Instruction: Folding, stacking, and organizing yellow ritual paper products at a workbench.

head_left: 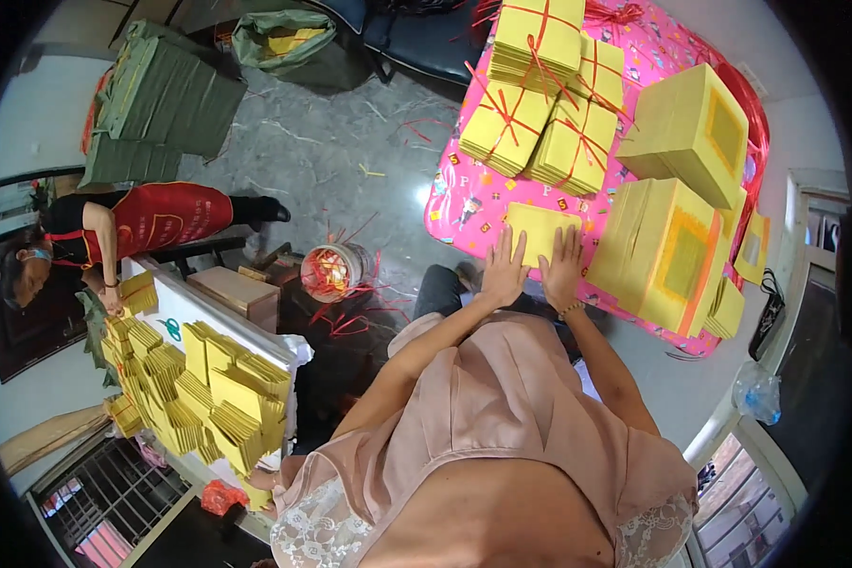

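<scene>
- Left hand [505,275], right hand [560,273]: splayed flat on rectangular yellow paper [541,225], grasping nothing.
- Glossy pink printed cover [452,204] beneath.
- Red-ribboned, blocky yellow paper bundles [498,126] beyond.

Remote view here: pink patterned tabletop [450,213] is loaded with ribbon-tied yellow bundles [506,123], 2 big yellow blocks [653,251] and 1 flat yellow piece [540,217] up front. My white-covered table [187,305] holds yellow stacks [241,398] plus green scissors [169,329]; grey floor [284,128] has a scrap-filled bucket [362,261] and red ribbon bits [352,325].
</scene>
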`<state>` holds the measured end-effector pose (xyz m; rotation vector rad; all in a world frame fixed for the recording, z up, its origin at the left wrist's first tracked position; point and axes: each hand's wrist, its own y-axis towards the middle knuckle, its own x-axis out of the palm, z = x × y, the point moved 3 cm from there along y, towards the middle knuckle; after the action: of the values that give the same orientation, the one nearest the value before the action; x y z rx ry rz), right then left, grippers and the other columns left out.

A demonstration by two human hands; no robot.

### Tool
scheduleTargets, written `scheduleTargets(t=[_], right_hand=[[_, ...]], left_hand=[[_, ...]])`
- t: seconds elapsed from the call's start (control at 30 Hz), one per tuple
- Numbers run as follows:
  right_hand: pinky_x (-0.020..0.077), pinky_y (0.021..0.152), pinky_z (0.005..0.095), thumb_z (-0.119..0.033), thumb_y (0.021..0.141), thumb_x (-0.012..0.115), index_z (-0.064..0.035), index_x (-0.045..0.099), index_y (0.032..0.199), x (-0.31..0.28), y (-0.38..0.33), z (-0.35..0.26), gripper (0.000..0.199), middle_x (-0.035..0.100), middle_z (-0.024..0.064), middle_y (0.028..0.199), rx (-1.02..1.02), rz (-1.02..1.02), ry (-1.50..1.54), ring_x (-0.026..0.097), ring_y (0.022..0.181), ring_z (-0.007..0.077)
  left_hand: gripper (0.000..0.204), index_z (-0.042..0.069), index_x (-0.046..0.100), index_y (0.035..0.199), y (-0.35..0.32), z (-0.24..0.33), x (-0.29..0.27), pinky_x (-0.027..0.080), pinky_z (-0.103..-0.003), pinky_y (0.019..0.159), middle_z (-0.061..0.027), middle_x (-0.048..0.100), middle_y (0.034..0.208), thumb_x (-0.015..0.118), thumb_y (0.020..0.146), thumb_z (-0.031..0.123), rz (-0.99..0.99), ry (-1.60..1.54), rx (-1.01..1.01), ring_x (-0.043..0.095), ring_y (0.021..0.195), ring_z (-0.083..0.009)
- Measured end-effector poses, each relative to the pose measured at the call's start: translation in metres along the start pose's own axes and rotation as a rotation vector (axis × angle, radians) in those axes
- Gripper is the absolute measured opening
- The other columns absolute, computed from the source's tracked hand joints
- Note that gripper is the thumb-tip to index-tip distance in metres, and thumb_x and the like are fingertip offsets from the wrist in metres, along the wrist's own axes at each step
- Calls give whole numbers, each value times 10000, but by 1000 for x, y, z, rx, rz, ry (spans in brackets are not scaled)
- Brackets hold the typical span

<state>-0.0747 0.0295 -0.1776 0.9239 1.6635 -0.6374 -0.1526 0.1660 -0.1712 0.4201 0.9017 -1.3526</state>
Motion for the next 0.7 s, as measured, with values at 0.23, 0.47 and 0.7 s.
scheduleTargets(t=[0.23,0.47,0.7], right_hand=[[178,1145,598,-308,915,597,-59,290,1508,-17,8,-13,712,193,184,1595,121,-144,2,161,1479,363],[270,1124,519,-105,886,577,-41,417,1410,-40,33,-77,551,342,222,1483,330,147,163,300,1392,406],[450,920,418,66,837,569,-16,634,1057,-51,89,-196,244,581,178,1071,285,263,429,560,1043,347]], left_hand=[[569,50,452,1392,7,-23,-63,326,-526,1081,-283,417,1422,618,856,141,-39,-183,162,401,1302,-446],[371,53,579,1283,27,-106,-160,492,-397,937,-190,640,1211,578,917,116,-260,-517,75,629,1092,-342],[318,56,608,1235,49,-246,-256,528,-341,809,-157,702,1027,546,926,98,-105,-548,-40,687,909,-234]])
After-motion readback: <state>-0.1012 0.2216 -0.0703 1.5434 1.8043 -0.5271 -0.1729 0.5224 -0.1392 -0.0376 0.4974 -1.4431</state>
